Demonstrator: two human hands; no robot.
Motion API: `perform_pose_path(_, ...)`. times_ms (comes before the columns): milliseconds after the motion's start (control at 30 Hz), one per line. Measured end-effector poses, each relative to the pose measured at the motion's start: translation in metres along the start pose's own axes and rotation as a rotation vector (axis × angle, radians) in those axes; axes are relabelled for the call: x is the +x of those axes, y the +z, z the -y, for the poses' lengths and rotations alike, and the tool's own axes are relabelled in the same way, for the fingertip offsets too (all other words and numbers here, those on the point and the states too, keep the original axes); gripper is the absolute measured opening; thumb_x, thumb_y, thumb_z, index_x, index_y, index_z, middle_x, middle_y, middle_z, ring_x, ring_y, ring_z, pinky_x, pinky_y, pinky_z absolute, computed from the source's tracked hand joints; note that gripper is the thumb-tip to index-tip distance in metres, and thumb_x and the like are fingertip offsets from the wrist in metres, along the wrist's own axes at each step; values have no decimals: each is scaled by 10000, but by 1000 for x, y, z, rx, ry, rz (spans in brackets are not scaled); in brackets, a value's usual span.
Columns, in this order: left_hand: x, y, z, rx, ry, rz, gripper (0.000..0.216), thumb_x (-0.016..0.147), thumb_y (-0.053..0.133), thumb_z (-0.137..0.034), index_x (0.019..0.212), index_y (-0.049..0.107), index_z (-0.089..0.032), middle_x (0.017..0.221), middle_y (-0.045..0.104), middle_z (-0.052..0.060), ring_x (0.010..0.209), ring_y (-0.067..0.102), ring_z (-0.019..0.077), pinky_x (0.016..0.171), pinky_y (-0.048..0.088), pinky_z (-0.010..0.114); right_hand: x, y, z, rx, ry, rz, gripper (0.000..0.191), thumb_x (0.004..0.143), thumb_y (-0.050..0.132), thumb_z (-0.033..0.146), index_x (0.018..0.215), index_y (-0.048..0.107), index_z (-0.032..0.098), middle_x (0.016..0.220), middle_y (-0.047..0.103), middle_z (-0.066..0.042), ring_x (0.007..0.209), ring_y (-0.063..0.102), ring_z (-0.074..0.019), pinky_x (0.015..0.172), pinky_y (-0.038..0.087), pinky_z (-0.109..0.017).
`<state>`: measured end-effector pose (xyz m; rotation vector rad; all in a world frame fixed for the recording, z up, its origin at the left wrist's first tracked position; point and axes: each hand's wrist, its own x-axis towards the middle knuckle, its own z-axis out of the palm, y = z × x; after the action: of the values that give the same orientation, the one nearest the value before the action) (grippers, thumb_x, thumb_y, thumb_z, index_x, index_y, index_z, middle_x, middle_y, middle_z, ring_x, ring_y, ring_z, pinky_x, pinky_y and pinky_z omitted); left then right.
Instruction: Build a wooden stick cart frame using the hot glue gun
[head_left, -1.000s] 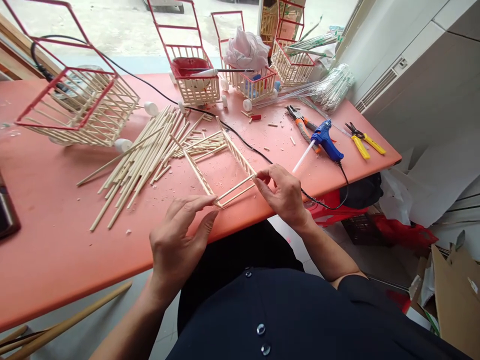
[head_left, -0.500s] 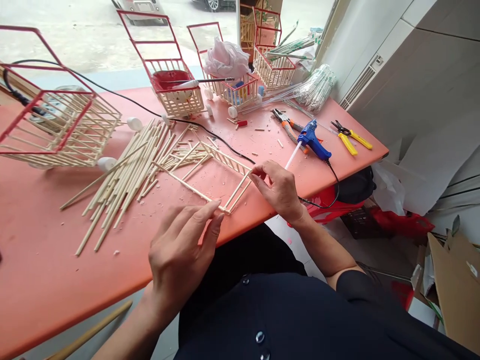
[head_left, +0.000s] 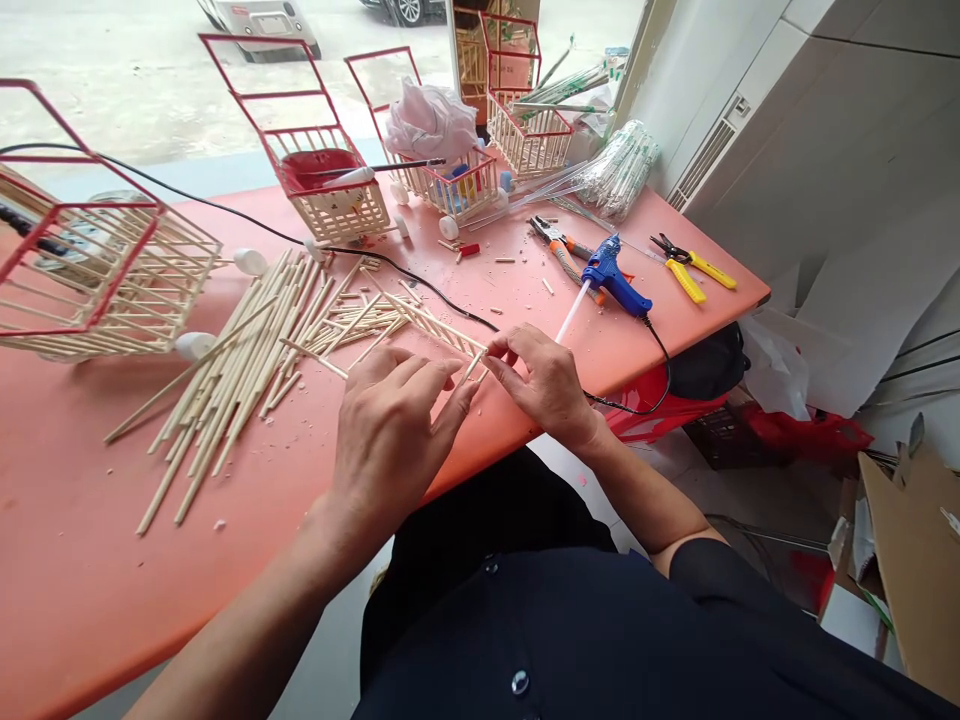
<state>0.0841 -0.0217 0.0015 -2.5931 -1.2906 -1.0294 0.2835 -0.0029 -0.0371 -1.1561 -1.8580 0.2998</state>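
Note:
A small frame of pale wooden sticks [head_left: 439, 325] with a row of short slats lies on the table in front of me. My right hand [head_left: 544, 385] pinches its right-hand corner between thumb and fingertips. Thumb and index finger of my left hand [head_left: 397, 425] close around the near end stick, just left of the right hand. The back of the left hand hides the frame's near corner and most of its near side. To the left of the frame lies a pile of long wooden sticks [head_left: 240, 350], with short cut sticks [head_left: 352, 320] beside it.
A blue glue gun [head_left: 615, 280], orange-handled pliers [head_left: 562, 245] and yellow-handled cutters [head_left: 690, 270] lie on the right. Stick-built carts with red trim, including a large cart [head_left: 150, 270], stand along the far side of the pink table [head_left: 90, 560]. A black cable [head_left: 420, 270] crosses it.
My left hand has moved right and up along the frame, from its near corner towards my right hand. The right hand stays at its corner. The whole view has shifted slightly.

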Motion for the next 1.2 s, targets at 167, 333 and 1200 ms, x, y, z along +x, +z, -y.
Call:
perform_pose_path(167, 2, 4, 0, -8, -12, 2, 176, 1041, 620, -290, 998, 754, -183, 798, 750, 30, 843, 640, 269, 829, 508, 429, 0, 1, -1, -8, 8, -1, 113, 1055, 636, 292, 976, 666, 218, 960, 728, -29, 824, 657, -159, 827, 519, -284)
perform_pose_path(333, 3, 5, -1, -31, -15, -12, 232, 1038, 615, -261, 836, 720, -219, 717, 696, 7, 809, 631, 240, 814, 493, 394, -1, 0, 0, 10, -11, 9, 118, 1061, 635, 289, 975, 666, 214, 958, 718, -29, 823, 650, -155, 846, 517, -280)
perform_pose_path(1200, 0, 11, -1, -46, -37, -21, 222, 1038, 599, -269, 865, 734, -233, 737, 707, 11, 852, 644, 238, 857, 474, 383, -1, 0, -1, 14, 27, 46, 76, 1038, 654, 224, 965, 669, 207, 965, 720, -32, 829, 645, -158, 853, 515, -287)
